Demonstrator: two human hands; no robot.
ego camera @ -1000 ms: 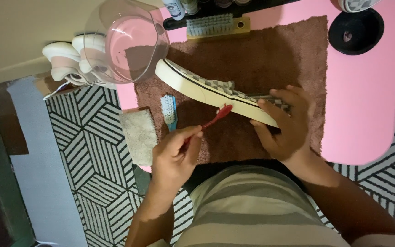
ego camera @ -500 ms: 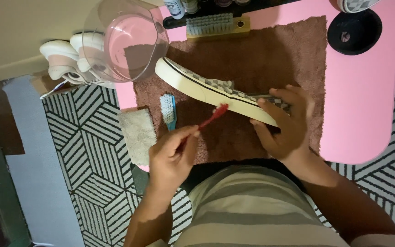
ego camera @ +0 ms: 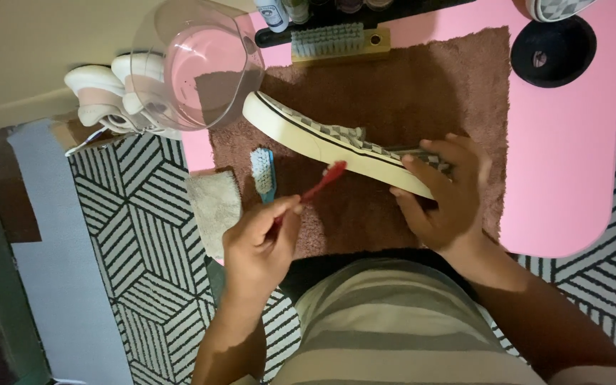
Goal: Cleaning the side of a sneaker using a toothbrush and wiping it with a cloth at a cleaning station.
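Spanning most of the frame, a pink table [ego camera: 572, 164] ends in a rounded edge near the person's lap, bare pink showing to the right of the brown towel [ego camera: 422, 78]. On the towel lies a checkered slip-on shoe [ego camera: 315, 135] on its side, heel end gripped by the right hand [ego camera: 443, 192]. A clear bowl [ego camera: 194, 64] of water overhangs the table's left edge. The left hand [ego camera: 262, 239] is closed around a red toothbrush [ego camera: 322, 183], bristles against the white sole. A blue brush [ego camera: 263, 171] lies just beside.
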